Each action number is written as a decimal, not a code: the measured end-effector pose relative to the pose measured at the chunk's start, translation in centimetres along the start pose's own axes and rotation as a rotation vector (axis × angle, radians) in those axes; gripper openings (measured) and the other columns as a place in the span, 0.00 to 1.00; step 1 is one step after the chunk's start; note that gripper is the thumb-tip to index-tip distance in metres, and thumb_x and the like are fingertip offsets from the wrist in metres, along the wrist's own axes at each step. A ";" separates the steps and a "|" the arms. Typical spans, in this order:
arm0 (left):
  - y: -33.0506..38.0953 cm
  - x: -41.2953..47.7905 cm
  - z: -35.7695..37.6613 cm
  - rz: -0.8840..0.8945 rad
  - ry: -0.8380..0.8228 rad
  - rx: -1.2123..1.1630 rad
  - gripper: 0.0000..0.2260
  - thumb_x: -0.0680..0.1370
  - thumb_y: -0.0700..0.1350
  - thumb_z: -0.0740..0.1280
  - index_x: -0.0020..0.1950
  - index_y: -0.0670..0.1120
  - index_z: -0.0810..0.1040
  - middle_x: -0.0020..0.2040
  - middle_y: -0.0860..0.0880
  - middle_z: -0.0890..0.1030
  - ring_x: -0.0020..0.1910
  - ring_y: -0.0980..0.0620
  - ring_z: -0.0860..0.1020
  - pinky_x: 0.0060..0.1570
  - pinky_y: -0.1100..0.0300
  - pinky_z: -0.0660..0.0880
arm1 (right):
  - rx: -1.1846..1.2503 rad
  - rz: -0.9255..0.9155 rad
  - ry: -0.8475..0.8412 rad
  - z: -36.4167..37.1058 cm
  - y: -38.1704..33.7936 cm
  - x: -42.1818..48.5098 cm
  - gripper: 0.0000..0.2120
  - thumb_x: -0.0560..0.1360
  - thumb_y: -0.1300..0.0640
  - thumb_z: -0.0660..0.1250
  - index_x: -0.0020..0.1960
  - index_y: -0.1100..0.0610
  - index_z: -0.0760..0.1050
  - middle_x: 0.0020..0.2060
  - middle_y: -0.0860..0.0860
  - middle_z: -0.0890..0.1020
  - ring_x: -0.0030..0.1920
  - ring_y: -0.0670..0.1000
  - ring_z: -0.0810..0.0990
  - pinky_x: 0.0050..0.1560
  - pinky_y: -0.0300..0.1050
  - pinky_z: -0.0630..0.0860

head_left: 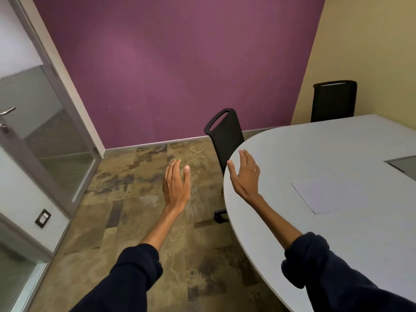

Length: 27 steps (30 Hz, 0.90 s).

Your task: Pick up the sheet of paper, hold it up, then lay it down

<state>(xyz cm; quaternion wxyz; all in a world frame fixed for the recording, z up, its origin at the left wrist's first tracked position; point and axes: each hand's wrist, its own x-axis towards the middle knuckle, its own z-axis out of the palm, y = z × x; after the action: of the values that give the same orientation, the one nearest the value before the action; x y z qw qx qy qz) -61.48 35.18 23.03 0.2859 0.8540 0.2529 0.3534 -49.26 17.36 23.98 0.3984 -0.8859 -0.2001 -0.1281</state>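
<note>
Both hands were spread open and empty: left hand (176, 185) over the floor, right hand (245, 176) above the bench (337, 154) edge. The sheet of paper (319, 197) lay flat on the bench, right of my right hand and apart from it. Thin sheet on smooth matte top, so I'd have slid a corner to lift it, not pinched flat

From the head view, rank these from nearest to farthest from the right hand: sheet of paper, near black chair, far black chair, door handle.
From the right hand:
1. Near black chair, just beyond it at the table edge.
2. Sheet of paper, to its right on the table.
3. Far black chair, behind the table.
4. Door handle, far left.
</note>
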 end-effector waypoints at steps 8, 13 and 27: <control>-1.9 12.6 6.1 0.060 -0.043 0.031 0.24 0.82 0.58 0.52 0.72 0.47 0.69 0.70 0.47 0.73 0.71 0.48 0.69 0.70 0.47 0.68 | 0.020 0.133 0.066 6.2 1.0 9.9 0.29 0.80 0.40 0.56 0.77 0.51 0.60 0.77 0.52 0.61 0.77 0.54 0.60 0.75 0.59 0.58; -1.2 18.1 10.2 0.130 -0.041 0.003 0.20 0.82 0.56 0.55 0.68 0.46 0.72 0.65 0.47 0.77 0.65 0.48 0.73 0.64 0.50 0.71 | -0.027 0.189 0.083 7.8 2.4 14.2 0.29 0.79 0.39 0.55 0.76 0.51 0.60 0.77 0.51 0.61 0.76 0.54 0.61 0.74 0.57 0.58; 1.0 29.1 28.2 0.311 -0.389 -0.199 0.19 0.82 0.54 0.57 0.68 0.46 0.72 0.67 0.48 0.76 0.68 0.48 0.71 0.65 0.49 0.69 | -0.069 0.473 0.363 9.0 11.5 22.2 0.28 0.80 0.41 0.56 0.75 0.54 0.62 0.76 0.52 0.62 0.76 0.53 0.61 0.73 0.58 0.63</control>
<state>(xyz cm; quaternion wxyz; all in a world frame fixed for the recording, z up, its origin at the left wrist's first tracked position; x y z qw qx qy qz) -22.02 44.13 20.49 0.3541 0.9021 0.0229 0.2456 -23.68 22.83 19.18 0.4159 -0.8837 0.0909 -0.1945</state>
